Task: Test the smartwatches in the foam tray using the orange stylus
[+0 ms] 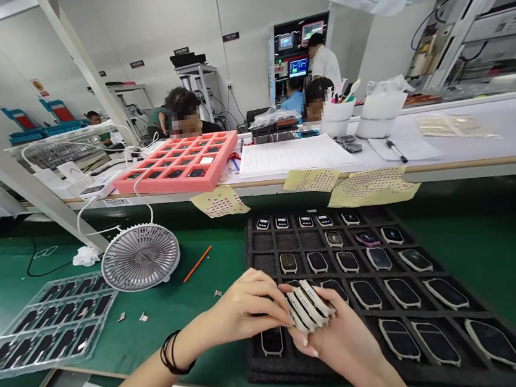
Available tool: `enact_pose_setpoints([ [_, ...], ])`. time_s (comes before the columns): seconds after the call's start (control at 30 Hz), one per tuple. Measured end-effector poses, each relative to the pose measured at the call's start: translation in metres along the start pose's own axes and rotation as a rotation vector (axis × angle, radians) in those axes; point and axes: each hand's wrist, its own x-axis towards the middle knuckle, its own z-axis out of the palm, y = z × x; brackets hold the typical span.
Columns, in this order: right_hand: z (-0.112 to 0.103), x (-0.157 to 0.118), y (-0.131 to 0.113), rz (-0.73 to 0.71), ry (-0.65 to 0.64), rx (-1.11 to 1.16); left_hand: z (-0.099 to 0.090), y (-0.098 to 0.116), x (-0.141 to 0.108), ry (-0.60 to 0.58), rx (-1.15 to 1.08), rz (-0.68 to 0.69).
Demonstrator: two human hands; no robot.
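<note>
A short row of pale-framed smartwatch bodies (309, 307), several pressed side by side, lies in my right hand (349, 341), with the fingers and thumb closed round it. My left hand (254, 305) reaches in from the left, its bent fingertips gripping the near-left end of that row. Beneath both hands spreads a black foam tray (277, 365) with square compartments. Many compartments hold smartwatches with dark screens, such as one smartwatch (366, 294) to the right of my hands. In the far row, a few smartwatches (282, 222) have lit screens.
A round grey fan (140, 256) stands left on the green table (197, 312), near an orange stick (198, 264). Left of it lies a clear plastic tray (40, 367) with dark parts. On the shelf are a pink foam tray (219, 176) and papers (297, 153). Several people sit beyond.
</note>
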Motion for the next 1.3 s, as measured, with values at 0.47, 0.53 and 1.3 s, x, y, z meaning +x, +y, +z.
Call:
enact_pose_setpoints([
  [0.47,-0.017,-0.026,-0.021,-0.083,-0.056,0.081,0.017,0.002,0.046,-0.063,-0.118,0.084],
  [0.53,-0.026,-0.033,-0.027,-0.095,-0.043,0.046,0.023,0.001,0.057,-0.154,-0.117,0.076],
  [1.3,-0.102,-0.090,-0.070,-0.384,0.253,0.032,0.121,-0.048,0.177,-0.450,-0.147,-0.040],
])
